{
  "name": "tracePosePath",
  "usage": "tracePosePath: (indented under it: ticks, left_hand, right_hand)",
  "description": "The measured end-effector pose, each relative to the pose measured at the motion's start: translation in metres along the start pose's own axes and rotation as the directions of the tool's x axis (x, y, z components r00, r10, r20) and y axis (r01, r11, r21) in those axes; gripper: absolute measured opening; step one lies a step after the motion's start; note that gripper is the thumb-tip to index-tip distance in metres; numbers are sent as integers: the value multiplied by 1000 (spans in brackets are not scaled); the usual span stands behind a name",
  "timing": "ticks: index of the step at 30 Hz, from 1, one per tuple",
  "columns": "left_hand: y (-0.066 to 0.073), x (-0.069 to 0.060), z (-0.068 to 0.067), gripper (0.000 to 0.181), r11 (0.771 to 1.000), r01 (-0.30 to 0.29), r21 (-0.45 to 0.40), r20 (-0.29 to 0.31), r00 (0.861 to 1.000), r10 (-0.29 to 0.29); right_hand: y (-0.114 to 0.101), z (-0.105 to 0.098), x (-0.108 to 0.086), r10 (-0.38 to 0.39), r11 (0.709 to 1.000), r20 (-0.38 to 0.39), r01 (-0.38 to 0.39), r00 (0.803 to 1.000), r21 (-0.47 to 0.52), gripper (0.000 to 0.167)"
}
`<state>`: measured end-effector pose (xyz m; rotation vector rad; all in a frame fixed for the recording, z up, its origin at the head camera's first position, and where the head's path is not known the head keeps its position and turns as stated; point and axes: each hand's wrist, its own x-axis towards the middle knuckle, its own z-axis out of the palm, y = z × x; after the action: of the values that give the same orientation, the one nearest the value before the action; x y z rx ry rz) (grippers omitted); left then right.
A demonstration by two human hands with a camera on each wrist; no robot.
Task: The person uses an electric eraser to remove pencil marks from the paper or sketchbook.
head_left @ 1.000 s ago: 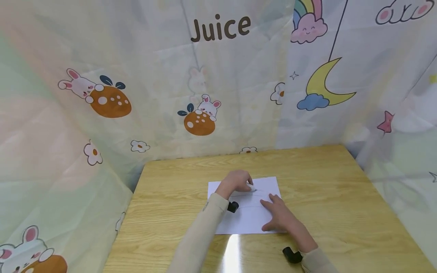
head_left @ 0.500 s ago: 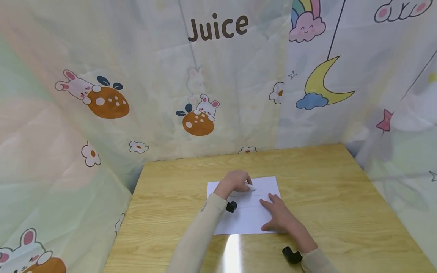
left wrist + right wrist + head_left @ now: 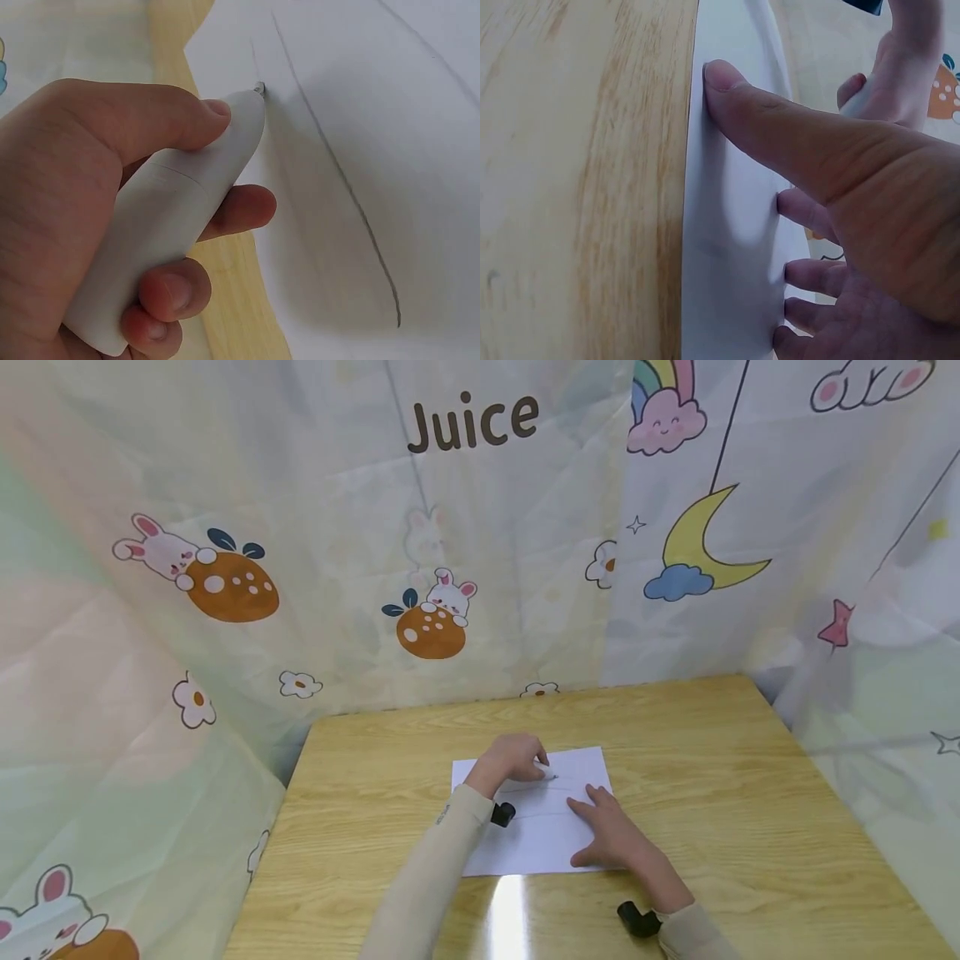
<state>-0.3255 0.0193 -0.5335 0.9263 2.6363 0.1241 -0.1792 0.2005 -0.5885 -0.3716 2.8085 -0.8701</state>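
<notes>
Worktop, pale wood grain, fills lower centre of the head view; printed cloth behind and to both sides, lettering "Juice" at top centre. White paper lies right of centre in the lower half, a few thin lines across it. Left hand over the paper's upper part, gripping a white tool, pen-like, tip towards the right. Right hand on the paper's right side, fingers spread, holding nothing. Pale sleeves reach in from the bottom; a black fitting beside the right wrist, another at the left.

Left wrist view: left hand from the left edge, thumb on top of the tool, fingers curled round the thick white body. Tool lies diagonally, lower left to upper centre; small metal tip at the paper, just beside a faint stroke. Darker line runs from top centre to lower right, another crosses the upper right corner.

Right wrist view: thumb rests on the paper near its edge; four fingertips touch it farther right, spaced apart. Bare wood at left. Part of the left hand and tool at upper right.
</notes>
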Motion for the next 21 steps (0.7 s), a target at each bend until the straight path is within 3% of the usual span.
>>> tracePosePath:
  ticks: [8,14,21]
  left_hand:
    - [7,3,1,20,999,-18,-44,23,1000,20]
    - [6,4,3,22,1000,-4,-1,22,1000,4]
    - [11,5,1,20,999,-34,12,9,999,34]
  right_hand:
    - [1,3,3,3,1000,13,-3,1000,-15,92]
    - [0,0,1,2,1000,6,-2,1000,-11,91]
    - [-3,-2,-1,-4,1000,7,4,1000,-12,90]
